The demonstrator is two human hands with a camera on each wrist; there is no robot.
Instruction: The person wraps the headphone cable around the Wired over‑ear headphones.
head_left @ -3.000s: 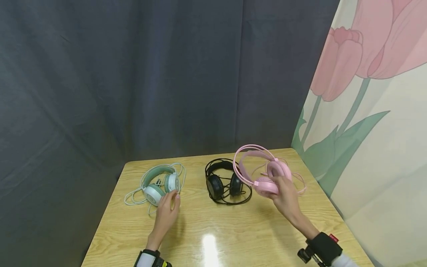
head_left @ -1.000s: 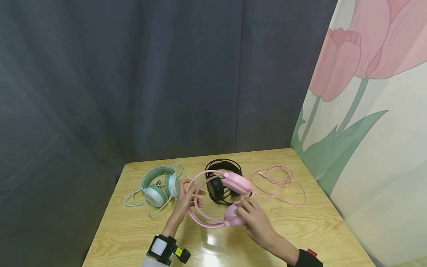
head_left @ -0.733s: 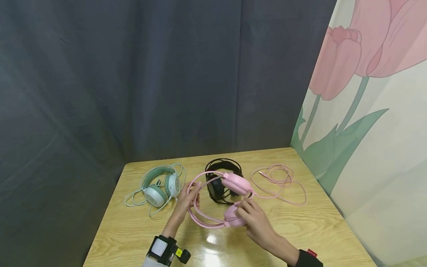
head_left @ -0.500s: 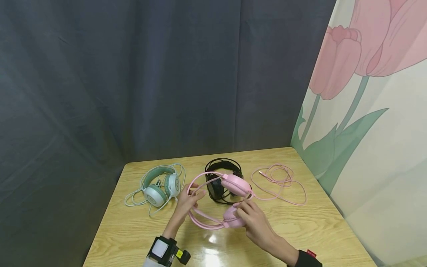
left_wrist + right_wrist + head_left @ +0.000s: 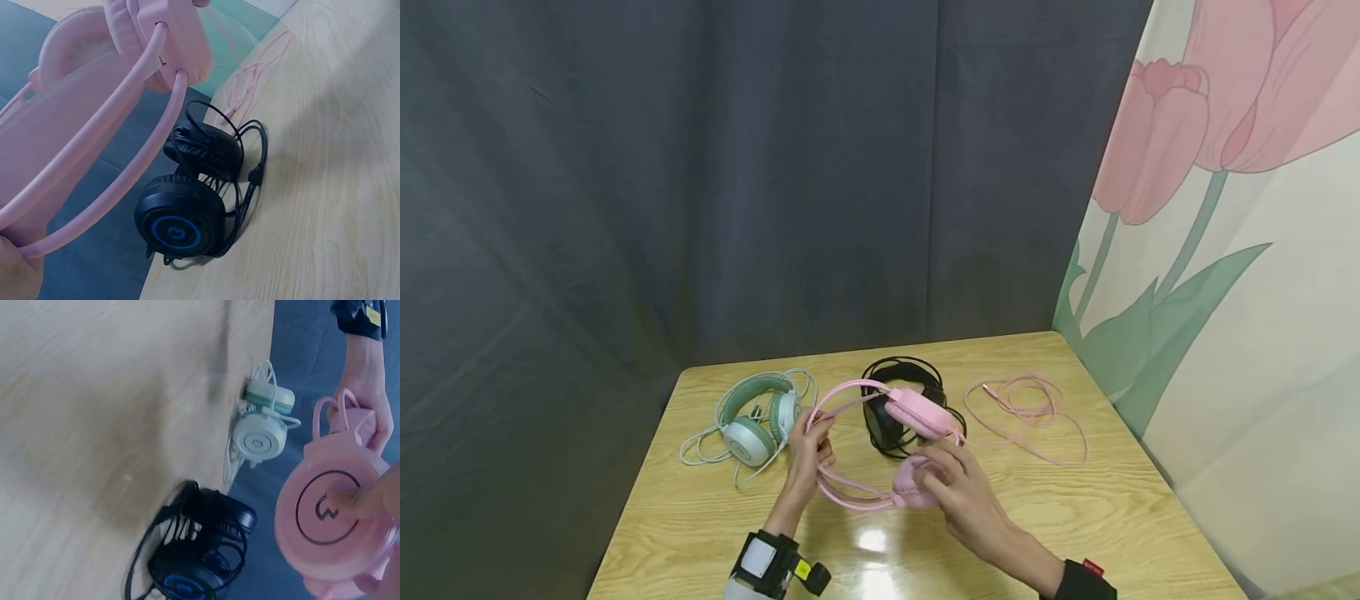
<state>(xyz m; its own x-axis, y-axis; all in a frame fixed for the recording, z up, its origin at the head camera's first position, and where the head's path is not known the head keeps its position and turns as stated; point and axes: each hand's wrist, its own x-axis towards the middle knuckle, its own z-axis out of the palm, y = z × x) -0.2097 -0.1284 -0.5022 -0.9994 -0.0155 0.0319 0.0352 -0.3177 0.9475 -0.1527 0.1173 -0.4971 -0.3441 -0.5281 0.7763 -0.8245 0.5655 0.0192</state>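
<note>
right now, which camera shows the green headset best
The head view: it shows the green headset nearly whole, headband and both cups. The right wrist view shows both cups but no clear headband; the left wrist view doesn't show it at all.

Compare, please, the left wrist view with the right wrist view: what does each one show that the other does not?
Only the left wrist view shows the pink cable coiled on the table. Only the right wrist view shows the white-and-green headphones and the pink ear cup's round emblem. Both show the table, pink headphones, black headphones and left hand.
</note>
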